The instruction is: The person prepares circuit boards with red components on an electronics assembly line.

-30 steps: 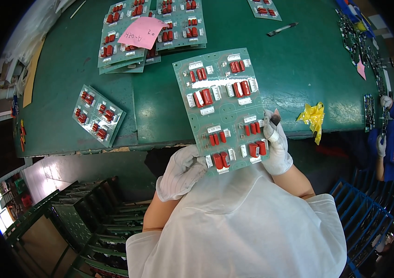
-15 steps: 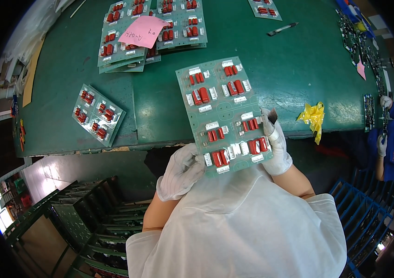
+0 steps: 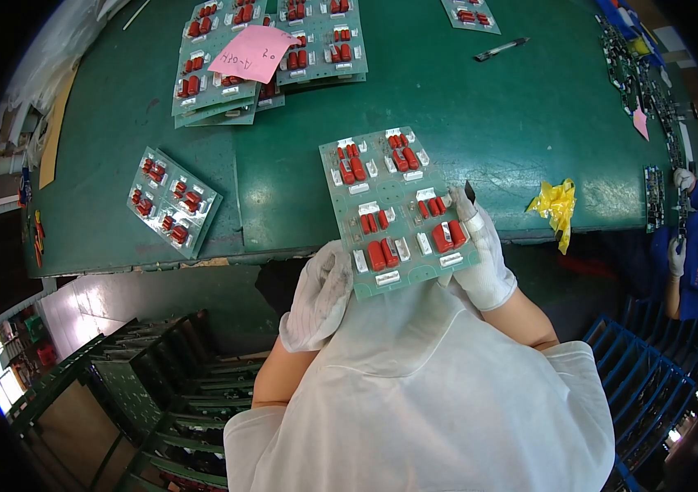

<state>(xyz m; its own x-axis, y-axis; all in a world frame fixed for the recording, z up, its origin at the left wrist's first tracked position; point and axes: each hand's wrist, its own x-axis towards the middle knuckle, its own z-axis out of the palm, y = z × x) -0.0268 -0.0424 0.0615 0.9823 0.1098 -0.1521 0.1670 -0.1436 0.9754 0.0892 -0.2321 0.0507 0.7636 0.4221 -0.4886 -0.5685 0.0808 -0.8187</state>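
Note:
A green circuit board (image 3: 399,194) with red capacitors and white connectors is held up in front of my chest, above the table's near edge. My left hand (image 3: 319,297), in a white glove, is closed on its lower left edge. On the right edge, my right hand (image 3: 484,261), gloved too, grips the same board. A small dark pointed piece (image 3: 469,192) sticks up by the right fingertips; its kind cannot be made out. The fingers under the board are hidden. A smaller board (image 3: 170,205) with red capacitors lies on the table to the left.
Stacked boards (image 3: 316,78) lie at the far side under a pink paper note (image 3: 252,54). A pen (image 3: 501,49) and a crumpled yellow wrapper (image 3: 554,203) are on the green table (image 3: 415,74). Racks flank me. At far right, a co-worker in blue (image 3: 697,262) handles boards.
The held board has tilted, its far edge now lower and nearer to me. Both hands have kept their grip with small shifts.

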